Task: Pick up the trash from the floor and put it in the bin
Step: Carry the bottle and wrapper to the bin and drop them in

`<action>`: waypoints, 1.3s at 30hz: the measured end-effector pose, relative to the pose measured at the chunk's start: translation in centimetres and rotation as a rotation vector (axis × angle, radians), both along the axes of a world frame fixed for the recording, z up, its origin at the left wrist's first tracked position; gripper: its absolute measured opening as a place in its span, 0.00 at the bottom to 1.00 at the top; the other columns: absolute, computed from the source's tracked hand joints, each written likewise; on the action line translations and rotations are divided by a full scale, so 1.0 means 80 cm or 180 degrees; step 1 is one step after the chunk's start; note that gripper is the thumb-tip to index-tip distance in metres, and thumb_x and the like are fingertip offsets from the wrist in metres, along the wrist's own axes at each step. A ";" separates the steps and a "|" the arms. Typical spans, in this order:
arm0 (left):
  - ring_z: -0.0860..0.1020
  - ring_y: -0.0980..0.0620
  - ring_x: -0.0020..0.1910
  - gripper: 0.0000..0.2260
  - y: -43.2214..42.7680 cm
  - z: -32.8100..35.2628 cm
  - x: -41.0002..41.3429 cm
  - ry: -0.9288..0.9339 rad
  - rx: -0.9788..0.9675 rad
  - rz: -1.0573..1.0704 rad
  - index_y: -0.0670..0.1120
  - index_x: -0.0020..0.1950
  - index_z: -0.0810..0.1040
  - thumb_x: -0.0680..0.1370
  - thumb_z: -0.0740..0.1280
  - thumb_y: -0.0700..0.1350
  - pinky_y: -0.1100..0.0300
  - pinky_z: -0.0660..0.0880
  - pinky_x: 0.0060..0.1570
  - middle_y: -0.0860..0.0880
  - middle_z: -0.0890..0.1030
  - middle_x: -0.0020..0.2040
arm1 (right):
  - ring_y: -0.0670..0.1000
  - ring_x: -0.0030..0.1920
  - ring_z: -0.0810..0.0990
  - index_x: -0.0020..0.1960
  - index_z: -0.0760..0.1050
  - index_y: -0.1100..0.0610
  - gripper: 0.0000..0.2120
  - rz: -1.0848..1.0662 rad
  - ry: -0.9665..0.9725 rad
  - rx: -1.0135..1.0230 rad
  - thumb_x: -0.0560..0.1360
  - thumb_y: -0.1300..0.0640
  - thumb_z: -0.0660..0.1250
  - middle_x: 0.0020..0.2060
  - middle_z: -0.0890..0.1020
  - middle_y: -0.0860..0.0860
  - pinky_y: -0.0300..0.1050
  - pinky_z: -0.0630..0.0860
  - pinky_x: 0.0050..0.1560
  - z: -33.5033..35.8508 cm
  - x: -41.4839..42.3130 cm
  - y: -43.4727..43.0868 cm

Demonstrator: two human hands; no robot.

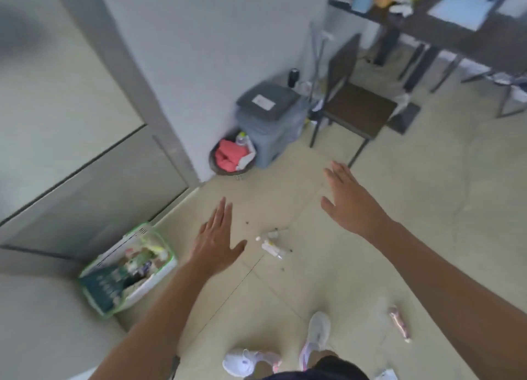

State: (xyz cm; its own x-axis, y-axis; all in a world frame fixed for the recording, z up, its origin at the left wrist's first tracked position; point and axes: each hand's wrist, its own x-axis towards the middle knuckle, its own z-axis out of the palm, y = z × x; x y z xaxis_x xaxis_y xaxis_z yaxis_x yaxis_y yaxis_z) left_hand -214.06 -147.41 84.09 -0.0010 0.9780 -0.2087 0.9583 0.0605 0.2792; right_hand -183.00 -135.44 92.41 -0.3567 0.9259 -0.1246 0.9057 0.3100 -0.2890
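— Pale floor tiles [356, 237] run from my feet to a white wall; what lies on them?

— My trash. A small cluster of litter [273, 244] sits on the floor ahead of me, between my two hands: a whitish tube-like piece, a little round white bit and some thin scraps, too blurred to name. A pinkish wrapper [399, 322] lies apart from it, near my right shoe [315, 335], and a bit of white paper [386, 375] shows at the bottom edge.

— And your hands?

— My left hand [215, 245] is spread flat, palm down, fingers straight, holding nothing, just left of the cluster. My right hand [349, 198] is also wide open and empty, above and to the right of the cluster, farther from me.

— Where is the bin?

— A grey lidded bin [269, 123] stands against the wall, lid closed, beyond my hands. Touching its left side is a round dark basket [218, 167] stuffed with something red and some white bits.

— What else?

— A green-rimmed clear crate [129, 271] full of odds and ends sits left by the door. Right of the bin is a brown chair [356, 105], and behind it a dark table [445, 34] with papers and bottles.
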 end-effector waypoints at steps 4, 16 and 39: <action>0.50 0.47 0.84 0.47 0.042 -0.030 0.106 0.0054 -0.0266 -0.0064 0.47 0.84 0.40 0.78 0.64 0.64 0.48 0.61 0.76 0.48 0.37 0.84 | 0.56 0.83 0.48 0.81 0.56 0.58 0.32 -0.0255 -0.0053 -0.0241 0.81 0.52 0.63 0.83 0.52 0.55 0.56 0.64 0.77 -0.026 0.123 0.015; 0.56 0.44 0.82 0.47 0.087 -0.105 0.252 0.0367 -0.0788 -0.0183 0.44 0.85 0.44 0.77 0.68 0.60 0.48 0.71 0.70 0.43 0.41 0.84 | 0.58 0.83 0.46 0.82 0.52 0.57 0.34 0.0088 -0.0243 -0.0794 0.80 0.57 0.63 0.83 0.48 0.57 0.55 0.66 0.75 -0.079 0.196 0.088; 0.44 0.46 0.84 0.44 0.194 -0.388 0.151 -0.0955 -0.2375 0.2361 0.50 0.84 0.43 0.78 0.66 0.63 0.42 0.62 0.75 0.48 0.36 0.84 | 0.57 0.82 0.50 0.84 0.45 0.53 0.42 0.2539 -0.1581 -0.1711 0.78 0.59 0.66 0.83 0.51 0.55 0.54 0.70 0.70 -0.460 -0.141 0.322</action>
State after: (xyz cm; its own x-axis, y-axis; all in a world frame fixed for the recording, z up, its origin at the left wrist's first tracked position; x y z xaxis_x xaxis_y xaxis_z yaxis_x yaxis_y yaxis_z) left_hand -201.99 -131.87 53.04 -0.3877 0.3825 -0.8387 0.5129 0.8455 0.1485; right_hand -194.24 -109.68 55.59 -0.6298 0.2302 -0.7418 0.5525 0.8041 -0.2195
